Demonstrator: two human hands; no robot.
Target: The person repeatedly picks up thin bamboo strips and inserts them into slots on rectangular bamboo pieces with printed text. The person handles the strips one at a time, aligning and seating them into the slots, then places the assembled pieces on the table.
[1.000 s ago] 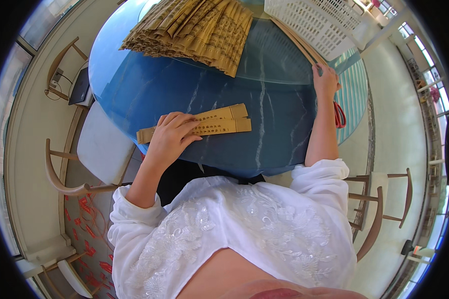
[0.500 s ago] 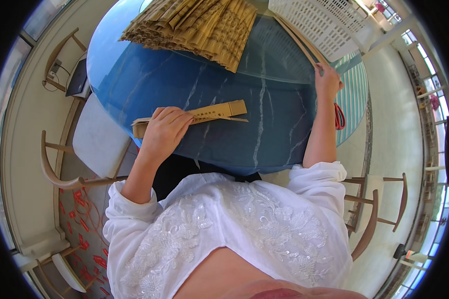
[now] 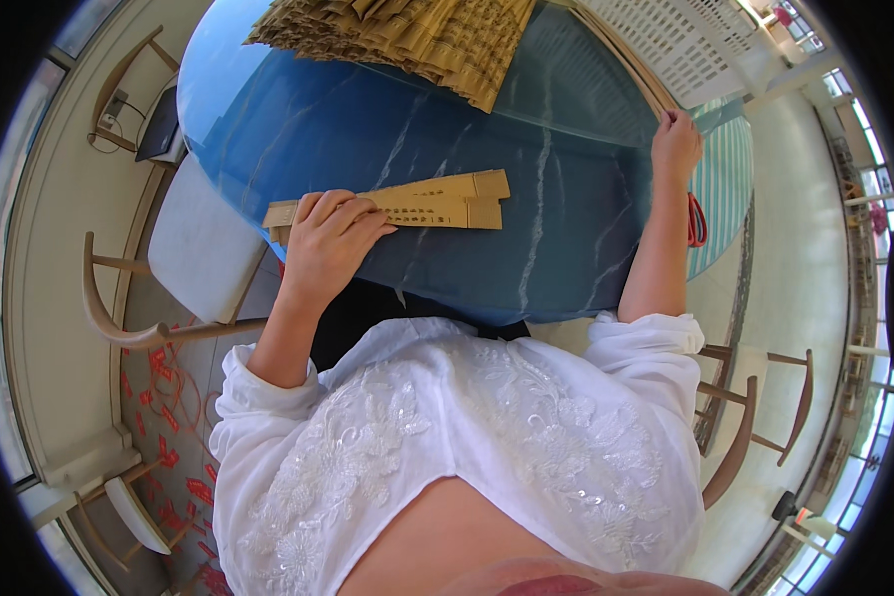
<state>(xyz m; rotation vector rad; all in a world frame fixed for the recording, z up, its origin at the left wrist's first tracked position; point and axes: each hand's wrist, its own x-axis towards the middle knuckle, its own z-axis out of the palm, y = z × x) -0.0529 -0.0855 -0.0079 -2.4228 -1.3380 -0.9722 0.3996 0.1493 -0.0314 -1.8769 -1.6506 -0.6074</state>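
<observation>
On the blue marbled table point(image 3: 467, 268), a folded tan paper strip point(image 3: 452, 211) with dark printing lies with its leaves partly spread at the right end. Across its left part my left hand point(image 3: 330, 233) is closed, fingers curled over the paper; the thumb side is partly hidden. My right hand point(image 3: 677, 147) reaches to the right side of the table. Its fingers are closed on the near end of some long, thin wooden-looking sticks point(image 3: 629, 62), which run away beside a white basket point(image 3: 690, 45). How many sticks are in the grip is hard to tell.
A large stack of pleated golden-brown paper point(image 3: 412, 40) covers the far side of the table. Red-handled scissors point(image 3: 696, 221) lie beside my right forearm. A pale-seated wooden chair point(image 3: 194, 248) stands left, another chair point(image 3: 755, 397) right.
The view has shifted slightly, so the stack and basket sit higher. Under my left hand, the paper strip's leaves have spread wider and show more printing. My right hand stays at the sticks' near end.
</observation>
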